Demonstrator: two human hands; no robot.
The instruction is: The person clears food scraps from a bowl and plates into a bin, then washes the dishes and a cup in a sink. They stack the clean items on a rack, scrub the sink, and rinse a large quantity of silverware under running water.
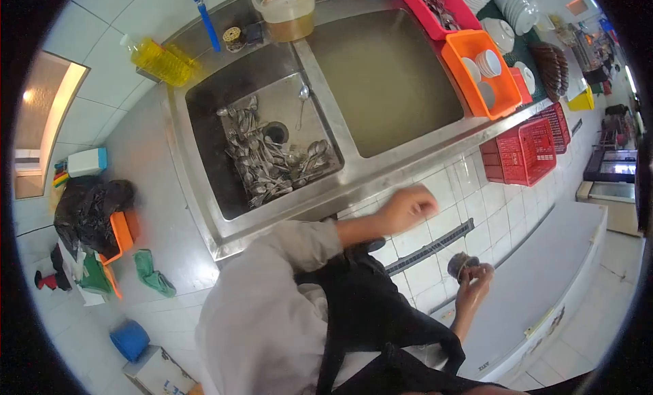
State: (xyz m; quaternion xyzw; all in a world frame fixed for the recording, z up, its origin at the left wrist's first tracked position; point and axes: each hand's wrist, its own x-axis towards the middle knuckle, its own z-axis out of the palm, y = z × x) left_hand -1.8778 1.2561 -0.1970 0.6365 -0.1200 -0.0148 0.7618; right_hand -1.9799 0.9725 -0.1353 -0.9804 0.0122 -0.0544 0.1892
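Observation:
My left hand, a little blurred, is in the air just off the sink's front edge. Its fingers are curled in, and I see nothing in them. Further right, over the tiled floor, my right hand grips a small dark round cup-shaped piece that looks like a sink strainer. In the left sink basin, a metal tray contains a heap of spoons and forks, with a dark ring-shaped part among them. Cloudy water stands in the right basin.
Beside the sink are an orange bin with white bowls and a pink bin of cutlery. Yellow liquid bottles and a tub stand behind. Red crates and a floor drain lie below.

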